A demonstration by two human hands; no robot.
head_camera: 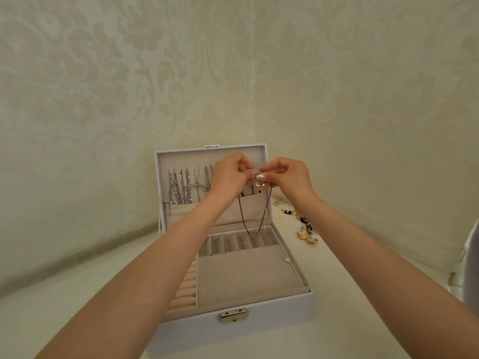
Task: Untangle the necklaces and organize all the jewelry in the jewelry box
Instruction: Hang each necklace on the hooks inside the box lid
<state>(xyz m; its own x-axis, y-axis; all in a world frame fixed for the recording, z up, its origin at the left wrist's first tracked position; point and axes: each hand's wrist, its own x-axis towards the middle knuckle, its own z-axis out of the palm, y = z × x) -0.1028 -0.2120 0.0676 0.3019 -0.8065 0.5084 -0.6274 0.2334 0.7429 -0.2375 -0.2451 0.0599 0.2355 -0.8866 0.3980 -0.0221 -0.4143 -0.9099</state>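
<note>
The dark cord necklace (243,216) hangs as a long loop in front of the open lid (207,158) of the white jewelry box (233,330), its low end just above the back compartments. The left hand (228,174) and right hand (287,177) pinch its top (small gold charms show there). Silver chains (181,187) hang in the lid on the left. Gold earrings (305,233) lie on the table (77,320) to the right.
</note>
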